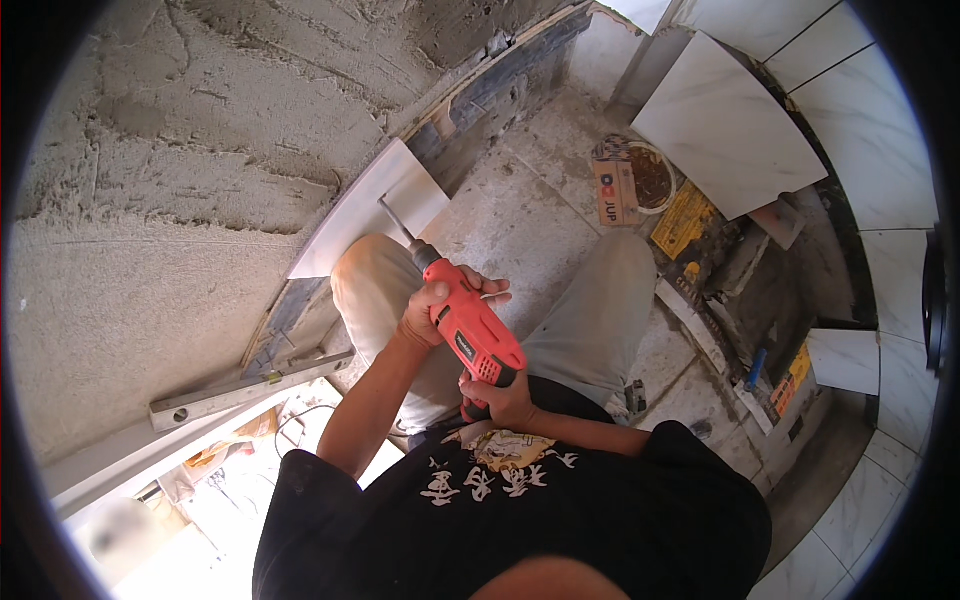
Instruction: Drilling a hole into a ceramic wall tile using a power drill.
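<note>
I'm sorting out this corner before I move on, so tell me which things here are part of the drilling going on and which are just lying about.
In use:
- red power drill, held by left hand and right hand
- drill bit, tip against the white tile leaning on the wall

Lying about:
- spirit level
- large marble-look tile
- bucket
- small cardboard box
- yellow packet
</note>
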{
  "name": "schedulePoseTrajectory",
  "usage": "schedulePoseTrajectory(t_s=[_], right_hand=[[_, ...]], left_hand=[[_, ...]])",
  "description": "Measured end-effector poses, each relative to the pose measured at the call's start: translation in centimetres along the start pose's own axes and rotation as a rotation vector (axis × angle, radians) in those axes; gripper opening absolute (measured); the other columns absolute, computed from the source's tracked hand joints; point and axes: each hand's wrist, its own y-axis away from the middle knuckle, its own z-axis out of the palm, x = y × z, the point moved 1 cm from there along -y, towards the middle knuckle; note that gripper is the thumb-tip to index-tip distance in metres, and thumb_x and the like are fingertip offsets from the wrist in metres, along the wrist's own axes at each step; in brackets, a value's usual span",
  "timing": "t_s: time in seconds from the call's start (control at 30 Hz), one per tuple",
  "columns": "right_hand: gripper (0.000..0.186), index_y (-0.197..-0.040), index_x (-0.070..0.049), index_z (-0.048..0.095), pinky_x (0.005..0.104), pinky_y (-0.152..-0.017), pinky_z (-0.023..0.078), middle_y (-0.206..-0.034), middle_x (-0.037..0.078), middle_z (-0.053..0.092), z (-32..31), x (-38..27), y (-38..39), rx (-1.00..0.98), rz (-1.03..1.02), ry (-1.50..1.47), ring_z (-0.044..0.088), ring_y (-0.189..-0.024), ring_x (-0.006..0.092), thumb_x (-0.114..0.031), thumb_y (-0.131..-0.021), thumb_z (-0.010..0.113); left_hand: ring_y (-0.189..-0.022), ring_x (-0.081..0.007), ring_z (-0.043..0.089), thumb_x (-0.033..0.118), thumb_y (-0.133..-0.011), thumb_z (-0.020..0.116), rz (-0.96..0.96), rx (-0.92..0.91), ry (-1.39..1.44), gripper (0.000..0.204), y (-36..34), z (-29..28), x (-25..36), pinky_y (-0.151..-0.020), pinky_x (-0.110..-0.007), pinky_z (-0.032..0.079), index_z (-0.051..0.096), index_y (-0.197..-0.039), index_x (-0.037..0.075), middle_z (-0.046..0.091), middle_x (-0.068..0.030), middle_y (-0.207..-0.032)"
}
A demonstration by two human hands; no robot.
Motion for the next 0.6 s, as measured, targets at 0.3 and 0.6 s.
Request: schedulePoseTrajectory(t_s=[0.3,0.6], right_hand=[[0.023,-0.096,0.001,0.059,0.0328,-0.054,0.052,-0.077,0.009,0.063,-0.7,-1.5,-0.4,0.003,0.074,-0.246,0.061,-0.059,0.0175,0.000,-0.075,0.068],[0.031,-0.101,0.003,0.059,0.0372,-0.052,0.053,-0.077,0.014,0.062,-3.3,0.1,-1.9,0.005,0.137,-0.397,0.062,-0.065,0.0255,-0.002,-0.070,0.062]], left_hand=[[-0.121,-0.0392,0.059,0.031,-0.081,0.071,-0.043,0.123,-0.101,0.047,-0.2,0.3,-0.1,-0.111,-0.053,0.041,0.062,-0.111,-0.003,0.065,-0.0244,-0.118],[-0.107,-0.0304,0.066,0.030,-0.090,0.069,-0.161,0.325,-0.169,0.040,-0.8,0.4,-0.2,-0.097,-0.045,0.054,0.061,-0.114,-0.001,0.062,-0.0242,-0.125]])
